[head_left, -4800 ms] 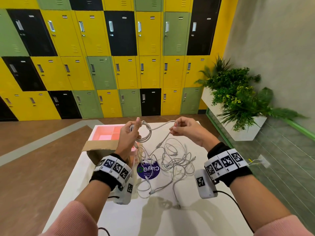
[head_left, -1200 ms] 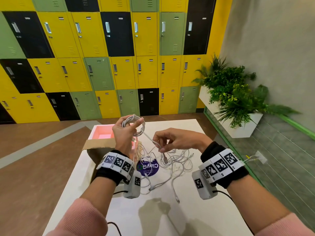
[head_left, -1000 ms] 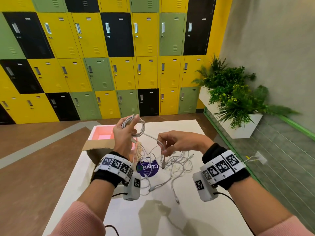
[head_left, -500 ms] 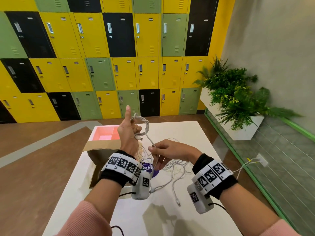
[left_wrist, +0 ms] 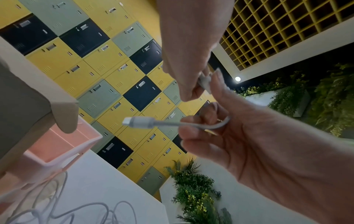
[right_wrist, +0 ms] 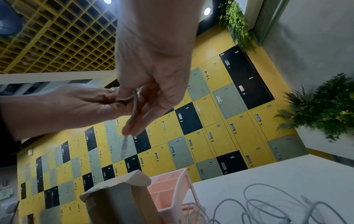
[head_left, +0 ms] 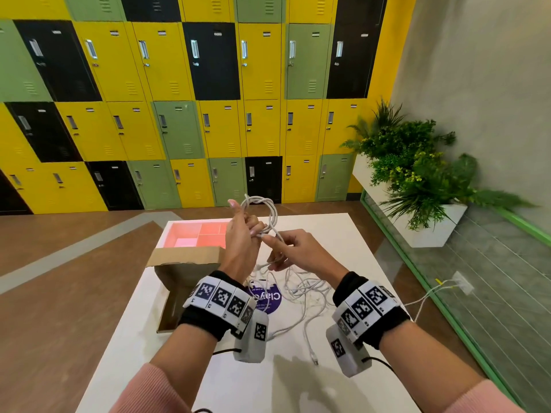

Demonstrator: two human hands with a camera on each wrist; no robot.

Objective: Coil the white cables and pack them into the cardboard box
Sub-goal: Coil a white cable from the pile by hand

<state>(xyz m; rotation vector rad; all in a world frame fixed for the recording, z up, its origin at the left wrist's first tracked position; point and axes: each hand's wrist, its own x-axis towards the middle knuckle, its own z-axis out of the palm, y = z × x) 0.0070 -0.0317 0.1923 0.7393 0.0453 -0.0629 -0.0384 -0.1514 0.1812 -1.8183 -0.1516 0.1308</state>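
Left hand (head_left: 241, 242) is gripping the coiled cable (head_left: 262, 213), loops standing upright. Right hand (head_left: 293, 251) is pinching the loose tail end just right of it. Cardboard box (head_left: 185, 263) is lying open lower left, nearer the left hand.

Coiled cable (head_left: 269, 214) in my left hand (head_left: 241, 245): white, finely braided-looking jacket, matt; connector (left_wrist: 138, 122) smooth pale plastic. Cardboard box (head_left: 185, 263): plain brown paperboard, dull, raw-cut flaps. Pink tray (head_left: 196, 234): smooth moulded plastic, slight sheen. Table (head_left: 328, 234): white, smooth, faintly glossy, throws soft shadows. Lockers (head_left: 167, 84): painted sheet metal, satin; shiny metal handles. Floor (head_left: 59, 293): wood-look planks, low sheen.
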